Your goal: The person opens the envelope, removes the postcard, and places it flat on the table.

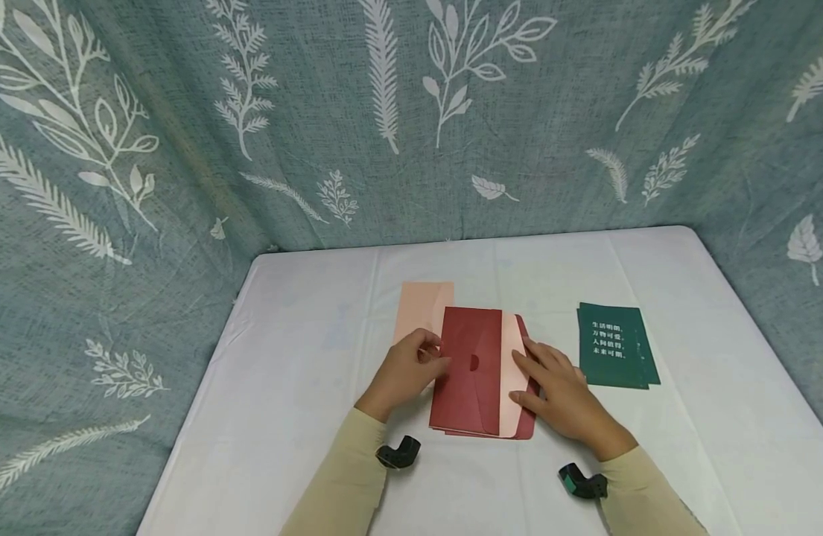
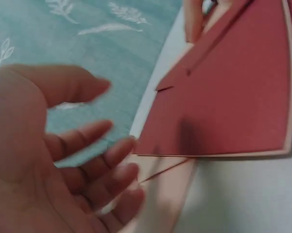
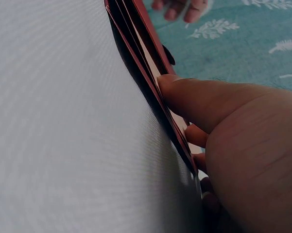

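1. Occupying the middle of the white table (image 1: pixel 304 387), the red envelope (image 1: pixel 465 372) is running lengthwise from twelve toward six o'clock, its flap line and small notch facing up.
2. Along its three-o'clock side a pink layer (image 1: pixel 507 376) is showing between the red panel and a red outer margin; the right wrist view is revealing this edge as separate leaves, likely because the hand there is parting them.
3. From three o'clock, the right hand (image 1: pixel 561 391) is grasping that margin: thumb and forefinger are pressing on the pink, while other fingers seem to be curling under the edge, presumably keeping the envelope steady.
4. At nine o'clock, the left hand (image 1: pixel 407 372) is hovering beside the opposite edge with fingers loosely bent and released, thumb apart, probably staying near to support that side.
5. Toward ten to eleven o'clock, a pink envelope (image 1: pixel 421 305) is lying partly under the red one, perhaps simply stacked nearby.
6. Farther out at three o'clock, green cards (image 1: pixel 605 365) are overlapping, their white lettering facing up, apparently set aside within reach.
7. Beyond, at twelve, a leaf-patterned curtain (image 1: pixel 411 193) is hanging.
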Tool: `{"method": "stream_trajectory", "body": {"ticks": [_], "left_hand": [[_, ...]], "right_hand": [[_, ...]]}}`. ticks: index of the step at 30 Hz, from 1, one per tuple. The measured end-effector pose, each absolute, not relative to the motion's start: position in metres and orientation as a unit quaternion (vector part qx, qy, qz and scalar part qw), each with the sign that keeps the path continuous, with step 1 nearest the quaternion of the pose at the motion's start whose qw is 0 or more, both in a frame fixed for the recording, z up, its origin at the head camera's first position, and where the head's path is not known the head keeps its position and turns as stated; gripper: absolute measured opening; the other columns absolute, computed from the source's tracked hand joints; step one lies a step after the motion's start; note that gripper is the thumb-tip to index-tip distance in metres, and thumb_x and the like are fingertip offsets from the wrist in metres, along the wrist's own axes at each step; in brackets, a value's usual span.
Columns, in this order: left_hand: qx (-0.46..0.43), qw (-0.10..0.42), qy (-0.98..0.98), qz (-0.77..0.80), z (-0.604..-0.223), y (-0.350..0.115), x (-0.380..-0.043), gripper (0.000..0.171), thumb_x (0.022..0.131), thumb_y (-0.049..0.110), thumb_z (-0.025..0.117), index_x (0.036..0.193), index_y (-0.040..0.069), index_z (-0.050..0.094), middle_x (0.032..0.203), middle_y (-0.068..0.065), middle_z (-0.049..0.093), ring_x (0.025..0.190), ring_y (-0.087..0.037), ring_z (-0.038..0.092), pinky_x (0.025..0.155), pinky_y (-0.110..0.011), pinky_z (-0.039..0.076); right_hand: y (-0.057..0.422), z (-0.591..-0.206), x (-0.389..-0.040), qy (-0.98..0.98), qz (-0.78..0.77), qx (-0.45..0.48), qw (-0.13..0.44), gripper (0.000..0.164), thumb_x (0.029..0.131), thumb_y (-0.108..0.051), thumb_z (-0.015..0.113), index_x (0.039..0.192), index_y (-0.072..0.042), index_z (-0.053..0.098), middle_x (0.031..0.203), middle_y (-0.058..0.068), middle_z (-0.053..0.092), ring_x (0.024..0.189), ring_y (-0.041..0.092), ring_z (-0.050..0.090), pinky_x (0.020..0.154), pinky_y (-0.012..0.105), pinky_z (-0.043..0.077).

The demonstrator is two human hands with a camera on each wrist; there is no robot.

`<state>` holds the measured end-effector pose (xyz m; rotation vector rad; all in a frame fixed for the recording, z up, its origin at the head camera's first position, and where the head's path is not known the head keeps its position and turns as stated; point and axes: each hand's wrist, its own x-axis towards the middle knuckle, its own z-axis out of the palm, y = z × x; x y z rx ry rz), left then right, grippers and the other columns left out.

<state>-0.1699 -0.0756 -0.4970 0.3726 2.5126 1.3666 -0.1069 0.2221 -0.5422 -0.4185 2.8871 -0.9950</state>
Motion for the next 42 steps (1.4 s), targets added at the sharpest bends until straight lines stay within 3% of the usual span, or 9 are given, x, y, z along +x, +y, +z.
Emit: {"method": "stream_trajectory", "body": {"ticks": [3, 6, 9, 11, 16, 25, 29, 34, 42], "left_hand": [[0.182, 0.109, 0.869, 0.448, -0.504, -0.072, -0.170, 0.043, 0.097, 0.022, 0.080, 0.132, 0.002, 0.065, 0.138, -0.011, 0.064, 0.135, -0.032, 0.052, 0.109, -0.053, 0.047], [0.219, 0.118, 0.879, 0.406, -0.512, -0.068, -0.168, 0.072, 0.094, 0.032, 0.084, 0.152, 0.003, 0.055, 0.167, -0.012, 0.043, 0.160, -0.033, 0.024, 0.122, -0.062, 0.029], [0.241, 0.146, 0.888, 0.363, -0.520, -0.065, -0.165, 0.097, 0.090, 0.044, 0.087, 0.168, 0.009, 0.041, 0.180, -0.006, 0.019, 0.166, -0.028, 0.001, 0.125, -0.066, 0.015], [0.255, 0.165, 0.892, 0.336, -0.524, -0.062, -0.162, 0.105, 0.088, 0.050, 0.087, 0.172, 0.014, 0.034, 0.182, -0.004, 0.010, 0.166, -0.026, -0.006, 0.127, -0.063, 0.010], [0.273, 0.180, 0.896, 0.301, -0.526, -0.060, -0.158, 0.105, 0.089, 0.052, 0.087, 0.173, 0.017, 0.033, 0.182, -0.002, 0.005, 0.166, -0.024, -0.007, 0.128, -0.056, 0.001], [0.275, 0.177, 0.900, 0.289, -0.529, -0.060, -0.159, 0.106, 0.089, 0.053, 0.087, 0.173, 0.018, 0.033, 0.182, -0.002, 0.006, 0.166, -0.024, -0.005, 0.128, -0.057, 0.002], [0.278, 0.177, 0.900, 0.284, -0.530, -0.059, -0.160, 0.106, 0.089, 0.054, 0.086, 0.173, 0.018, 0.032, 0.182, -0.002, 0.006, 0.166, -0.025, -0.006, 0.128, -0.056, 0.002], [0.278, 0.178, 0.901, 0.283, -0.529, -0.059, -0.160, 0.107, 0.089, 0.054, 0.087, 0.173, 0.017, 0.032, 0.182, -0.003, 0.006, 0.166, -0.026, -0.005, 0.128, -0.057, 0.003], [0.287, 0.175, 0.900, 0.279, -0.527, -0.059, -0.159, 0.106, 0.090, 0.054, 0.086, 0.172, 0.014, 0.033, 0.182, -0.008, 0.009, 0.166, -0.031, -0.003, 0.127, -0.060, 0.004]], "right_hand": [[0.222, -0.543, -0.107, 0.936, -0.322, -0.136, 0.030, 0.073, 0.098, -0.027, 0.082, 0.161, -0.005, 0.053, 0.171, 0.019, 0.036, 0.155, 0.043, 0.027, 0.112, 0.072, 0.028], [0.223, -0.543, -0.107, 0.936, -0.322, -0.137, 0.031, 0.073, 0.098, -0.027, 0.082, 0.161, -0.005, 0.053, 0.171, 0.019, 0.036, 0.155, 0.043, 0.027, 0.112, 0.072, 0.028], [0.223, -0.543, -0.107, 0.937, -0.320, -0.138, 0.031, 0.073, 0.099, -0.028, 0.082, 0.161, -0.005, 0.053, 0.171, 0.019, 0.036, 0.155, 0.043, 0.027, 0.113, 0.072, 0.028], [0.223, -0.543, -0.107, 0.937, -0.319, -0.140, 0.032, 0.073, 0.099, -0.028, 0.082, 0.161, -0.005, 0.052, 0.171, 0.019, 0.035, 0.156, 0.043, 0.026, 0.113, 0.072, 0.027], [0.222, -0.540, -0.108, 0.938, -0.315, -0.142, 0.033, 0.072, 0.100, -0.028, 0.081, 0.162, -0.005, 0.052, 0.172, 0.019, 0.035, 0.156, 0.043, 0.026, 0.112, 0.072, 0.028], [0.220, -0.537, -0.109, 0.938, -0.317, -0.140, 0.026, 0.070, 0.100, -0.028, 0.081, 0.160, -0.004, 0.054, 0.171, 0.020, 0.035, 0.156, 0.043, 0.026, 0.112, 0.073, 0.029], [0.215, -0.537, -0.109, 0.937, -0.314, -0.147, -0.037, 0.062, 0.098, -0.021, 0.083, 0.152, 0.000, 0.062, 0.169, 0.021, 0.038, 0.156, 0.045, 0.026, 0.114, 0.072, 0.027], [0.199, -0.534, -0.112, 0.919, -0.330, -0.180, -0.116, 0.052, 0.099, -0.013, 0.079, 0.146, 0.004, 0.065, 0.162, 0.020, 0.050, 0.152, 0.042, 0.039, 0.117, 0.067, 0.035], [0.173, -0.541, -0.118, 0.928, -0.337, -0.159, -0.003, 0.072, 0.103, -0.029, 0.077, 0.160, 0.003, 0.049, 0.168, 0.021, 0.043, 0.154, 0.042, 0.039, 0.118, 0.064, 0.036]]}}
